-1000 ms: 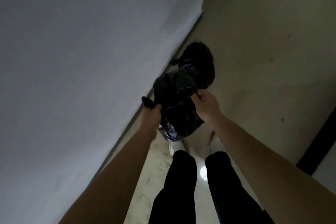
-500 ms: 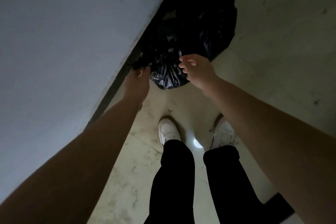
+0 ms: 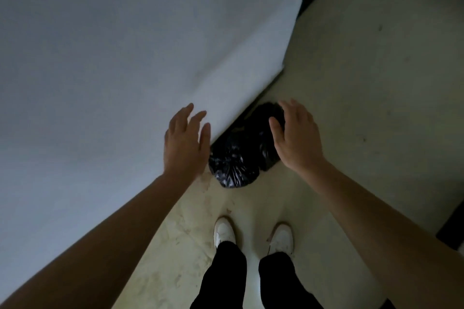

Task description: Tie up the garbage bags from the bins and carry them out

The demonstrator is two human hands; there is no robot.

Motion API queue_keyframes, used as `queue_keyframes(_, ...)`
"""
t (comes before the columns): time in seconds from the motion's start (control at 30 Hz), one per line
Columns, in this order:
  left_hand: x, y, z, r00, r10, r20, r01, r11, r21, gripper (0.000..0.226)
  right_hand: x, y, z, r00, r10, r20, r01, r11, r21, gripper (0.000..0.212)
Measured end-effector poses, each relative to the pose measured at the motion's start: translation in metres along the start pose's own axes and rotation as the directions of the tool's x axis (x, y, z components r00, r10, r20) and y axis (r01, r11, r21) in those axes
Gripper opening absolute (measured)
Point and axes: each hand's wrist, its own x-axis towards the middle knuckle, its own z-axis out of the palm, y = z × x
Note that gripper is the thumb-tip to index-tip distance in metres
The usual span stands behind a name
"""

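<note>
Against the wall [image 3: 100,57], on the floor [image 3: 364,83] just beyond the feet [image 3: 224,232], lie the bags [image 3: 238,160], left hand [image 3: 184,144] and right hand [image 3: 297,140] spread empty above them; propped loosely, one might slump underfoot in the gloom.

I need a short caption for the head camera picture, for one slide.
Left hand and right hand open near black garbage bags on the floor beside a white wall.
</note>
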Motion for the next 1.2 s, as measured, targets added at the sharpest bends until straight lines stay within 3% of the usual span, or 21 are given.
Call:
queue_keyframes(0.13, -0.002, 0.074, -0.153, 0.967, 0.158, -0.198, -0.138, 0.984, 0.109, 0.042, 0.001, -0.085, -0.141, 0.959, -0.169, -0.227, 0.182, 0.983, 0.038, 0.053)
queue_keyframes(0.27, -0.042, 0.115, -0.302, 0.863, 0.21, -0.459, -0.108, 0.965, 0.239, 0.04, -0.015, -0.182, -0.253, 0.849, -0.349, -0.397, 0.427, 0.895, 0.128, 0.051)
queue_keyframes(0.4, -0.107, 0.117, -0.418, 0.777, 0.188, -0.601, 0.029, 0.943, 0.332, 0.044, -0.04, -0.283, -0.332, 0.69, -0.558, -0.461, 0.668, 0.737, 0.106, 0.049)
queue_keyframes(0.5, -0.186, 0.096, -0.502, 0.683, 0.132, -0.719, 0.208, 0.908, 0.364, 0.05, -0.088, -0.37, -0.374, 0.544, -0.678, -0.494, 0.804, 0.589, 0.078, 0.052)
queue_keyframes(0.7, -0.36, 0.048, -0.617, 0.539, 0.032, -0.842, 0.516, 0.778, 0.36, 0.064, -0.194, -0.501, -0.394, 0.353, -0.783, -0.513, 0.921, 0.387, 0.043, 0.059)
queue_keyframes(0.8, -0.503, 0.024, -0.668, 0.441, -0.007, -0.898, 0.671, 0.667, 0.324, 0.066, -0.302, -0.576, -0.393, 0.221, -0.818, -0.532, 0.972, 0.229, 0.051, 0.061)
queue_keyframes(0.97, -0.732, -0.002, -0.713, 0.317, -0.054, -0.947, 0.845, 0.469, 0.257, 0.068, -0.488, -0.675, -0.372, 0.076, -0.823, -0.563, 0.99, -0.006, 0.142, 0.063)
queue_keyframes(1.2, -1.002, -0.011, -0.718, -0.036, -0.09, -0.995, 0.971, 0.233, -0.056, 0.067, -0.773, -0.784, -0.312, -0.17, -0.832, -0.528, 0.89, -0.36, 0.281, 0.066)
